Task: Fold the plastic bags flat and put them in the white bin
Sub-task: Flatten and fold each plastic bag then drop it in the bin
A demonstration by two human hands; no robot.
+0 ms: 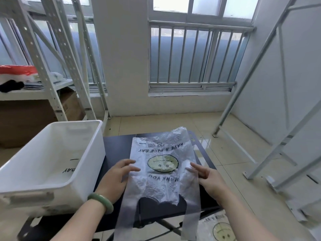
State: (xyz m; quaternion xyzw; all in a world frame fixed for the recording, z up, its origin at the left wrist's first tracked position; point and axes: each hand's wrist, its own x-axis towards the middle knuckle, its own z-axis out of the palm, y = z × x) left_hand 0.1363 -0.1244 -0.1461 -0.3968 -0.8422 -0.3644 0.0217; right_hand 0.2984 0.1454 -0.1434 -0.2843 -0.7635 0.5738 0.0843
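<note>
Bag: a clear plastic bag (163, 153) with a smiley face and upside-down lettering is lying spread flat on the table, its bottom end pointing away from the person.
Bag handles: the two handle strips are hanging over the near edge of the table.
Left hand: the left hand (116, 178) is resting on the bag's left edge beside the smiley face, with its fingers (129, 161) straight, slightly spread and lying flat on the plastic.
Right hand: the right hand (210, 180) is touching the bag's right edge, with its fingers (195, 166) straight and close together; the clear plastic is covering part of the lower ones.
Bracelet: a green bracelet (100, 201) is sitting on the left wrist.
Table: a dark table (116, 146) is carrying the bag and the bin.
Bin: the white bin (94, 159) is standing at the table's left end, just beside the left hand.
Inside the bin: a printed clear bag (68, 170) is lying on the bottom.
Floor: a second smiley bag (218, 228) is lying on the tiles near the right forearm.
Around: white metal shelves (57, 66) are standing at the left with a cardboard box (26, 119) below them, and a barred window (191, 54) is facing the person.
</note>
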